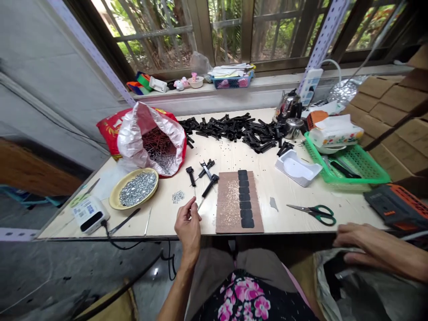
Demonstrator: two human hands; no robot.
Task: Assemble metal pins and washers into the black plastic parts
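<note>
My left hand [187, 225] is closed at the front edge of the table, thumb and fingers pinched at the thin metal rod of a black plastic piece [210, 186]. More such black pieces lie just beyond the fingertips, one black piece [190, 176] with its rod pointing at them. To the right of this hand is a brown board [227, 214] with a column of black rectangular pads [245, 196] and scattered pale bits. My right hand [368, 245] is over the mouth of a grey sack [374, 290] holding dark items. Its thumb is apart from its fingers, with nothing visible between them.
A yellow bowl [115, 198] of small metal parts and a red bag [110, 133] of thin rods stand left. Black plastic parts [230, 127] are heaped at the back. Scissors [314, 211], a white tray [297, 169] and a green basket [354, 176] lie right.
</note>
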